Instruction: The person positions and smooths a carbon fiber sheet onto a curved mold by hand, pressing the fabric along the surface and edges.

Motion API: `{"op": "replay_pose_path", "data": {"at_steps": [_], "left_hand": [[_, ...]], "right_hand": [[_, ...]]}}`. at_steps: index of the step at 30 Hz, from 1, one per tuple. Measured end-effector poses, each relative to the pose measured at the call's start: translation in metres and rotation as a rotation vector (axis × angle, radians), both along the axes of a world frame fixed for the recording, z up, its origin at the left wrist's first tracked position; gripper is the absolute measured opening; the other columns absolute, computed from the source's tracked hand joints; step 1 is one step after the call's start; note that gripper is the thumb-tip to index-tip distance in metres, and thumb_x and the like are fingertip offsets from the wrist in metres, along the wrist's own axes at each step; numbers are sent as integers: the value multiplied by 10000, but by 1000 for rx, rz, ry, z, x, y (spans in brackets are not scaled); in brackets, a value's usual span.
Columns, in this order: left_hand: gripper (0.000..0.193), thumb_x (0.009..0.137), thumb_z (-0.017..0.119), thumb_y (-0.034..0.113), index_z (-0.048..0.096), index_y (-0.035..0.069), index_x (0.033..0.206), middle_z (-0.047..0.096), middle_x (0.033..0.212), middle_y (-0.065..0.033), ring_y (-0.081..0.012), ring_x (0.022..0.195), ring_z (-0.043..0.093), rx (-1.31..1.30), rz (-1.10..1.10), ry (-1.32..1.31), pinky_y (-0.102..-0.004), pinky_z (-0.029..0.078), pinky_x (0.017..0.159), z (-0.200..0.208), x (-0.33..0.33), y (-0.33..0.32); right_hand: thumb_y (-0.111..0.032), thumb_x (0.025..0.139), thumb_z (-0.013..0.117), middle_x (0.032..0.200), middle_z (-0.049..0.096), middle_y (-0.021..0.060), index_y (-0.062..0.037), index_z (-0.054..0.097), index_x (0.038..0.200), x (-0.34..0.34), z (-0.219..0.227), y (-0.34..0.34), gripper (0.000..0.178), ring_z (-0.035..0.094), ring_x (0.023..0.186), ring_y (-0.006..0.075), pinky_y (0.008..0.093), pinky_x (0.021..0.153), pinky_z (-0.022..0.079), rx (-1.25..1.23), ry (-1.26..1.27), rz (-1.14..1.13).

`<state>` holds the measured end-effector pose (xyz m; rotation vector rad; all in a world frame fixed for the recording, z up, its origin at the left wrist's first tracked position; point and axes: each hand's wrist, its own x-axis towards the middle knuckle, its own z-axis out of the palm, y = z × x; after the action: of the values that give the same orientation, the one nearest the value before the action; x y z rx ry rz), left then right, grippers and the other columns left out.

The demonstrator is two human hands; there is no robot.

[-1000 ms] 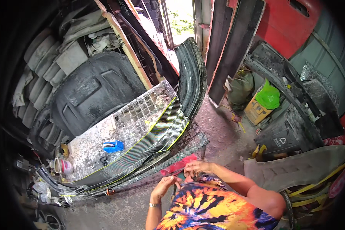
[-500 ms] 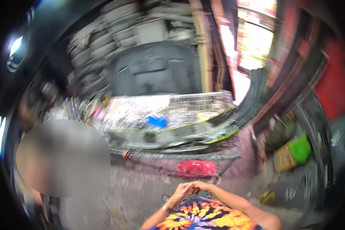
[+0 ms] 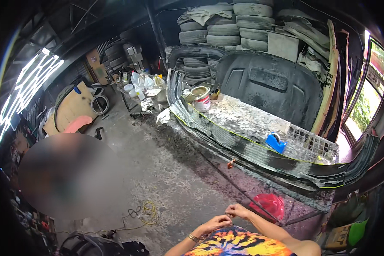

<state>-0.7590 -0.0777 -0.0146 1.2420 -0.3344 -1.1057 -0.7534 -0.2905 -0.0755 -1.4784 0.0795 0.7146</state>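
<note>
Curved panel: arched along the near side of the counter (image 3: pixel 230 115), 11 to 2 o'clock from the person, yellow-green line on its rim; panel (image 3: pixel 251 150) well apart from both hands.
Left hand (image 3: pixel 217 222): fingers bent, loosely curled.
Right hand (image 3: pixel 238 210): thumb and fingertips drawn together just beside the left; cannot tell whether either holds something small.
Red sheet (image 3: pixel 275 205): 3 o'clock, near the right hand.
Dark bar (image 3: pixel 239 186): slanting low between hands and panel.
Floor (image 3: pixel 158 162): broad stretch, 9 to 11 o'clock, yellow cable (image 3: pixel 149 213) coiled at 9.
Blue dispenser (image 3: pixel 276 143): 1 o'clock, just behind the panel's far edge.
Tin (image 3: pixel 202 104): nearly 12, by the counter's left end.
Black hood (image 3: pixel 269 81): past 12, upright behind the counter.
</note>
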Motion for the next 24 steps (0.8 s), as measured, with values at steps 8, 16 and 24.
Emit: {"op": "replay_pose_path", "data": {"at_steps": [8, 16, 24], "left_hand": [[326, 982, 655, 300, 591, 95, 737, 550, 660, 45, -34, 590, 472, 163, 505, -179, -208, 380, 541, 2, 85, 138], [367, 1014, 590, 321, 620, 69, 749, 636, 680, -44, -103, 601, 574, 146, 975, -41, -243, 439, 562, -16, 147, 167], [161, 967, 653, 133, 647, 12, 861, 703, 827, -66, -111, 751, 648, 217, 728, -333, -260, 520, 700, 5, 306, 170]], "right_hand": [[-448, 938, 673, 557, 504, -40, -100, 614, 657, 101, 19, 109, 451, 432, 509, 54, 258, 478, 332, -111, -97, 57], [-149, 1028, 493, 914, 668, 23, -69, 559, 1312, 150, -10, 169, 303, 599, 710, 93, 240, 579, 468, -23, -83, 301], [-218, 974, 575, 1029, 660, 28, -55, 568, 1278, 275, -31, 192, 346, 614, 837, 131, 293, 719, 519, 59, -85, 370]]}}
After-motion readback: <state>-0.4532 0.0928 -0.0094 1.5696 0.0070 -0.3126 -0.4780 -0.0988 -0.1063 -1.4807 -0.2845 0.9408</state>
